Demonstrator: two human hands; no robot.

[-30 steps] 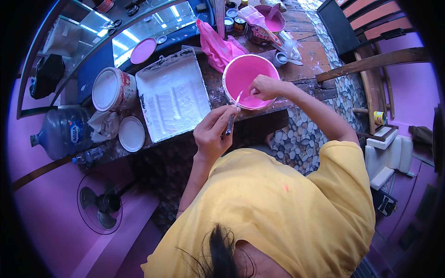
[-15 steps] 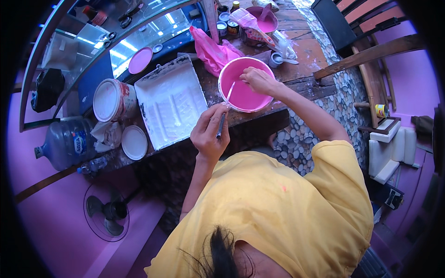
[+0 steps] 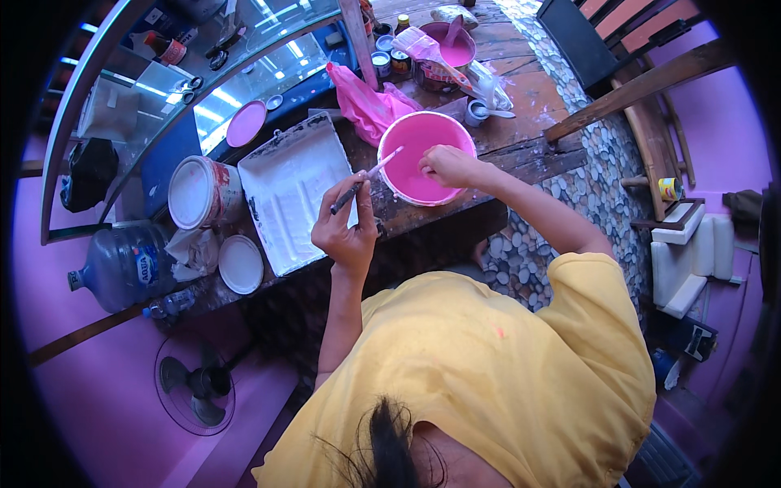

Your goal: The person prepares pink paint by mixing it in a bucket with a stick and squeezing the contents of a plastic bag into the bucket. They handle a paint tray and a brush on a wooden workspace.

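Observation:
My left hand (image 3: 348,229) is closed round the dark handle of a slim tool (image 3: 376,171). Its thin, pale pink tip points up toward a white bucket (image 3: 381,156) with pink paint inside; whether it is a brush or a blade cannot be made out. Over the bucket's right side, my right hand (image 3: 457,167) has its fingers pinched together above the paint. Anything between them is too small to tell. A white-coated paint tray (image 3: 301,203) lies to the left, and a crumpled pink plastic bag (image 3: 366,110) sits behind the bucket.
A wide paintbrush (image 3: 431,50) lies across a can of pink paint (image 3: 455,54) at the back. To the left are a lidded tub (image 3: 195,193), a round white lid (image 3: 241,265), a water jug (image 3: 122,264) and a glass cabinet (image 3: 236,65). A fan (image 3: 199,381) stands lower left.
My left hand has drawn back left and slightly down, tilting the tool so its tip leans right over the bucket's rim. My right hand has lowered a little and stays pinched over the bucket.

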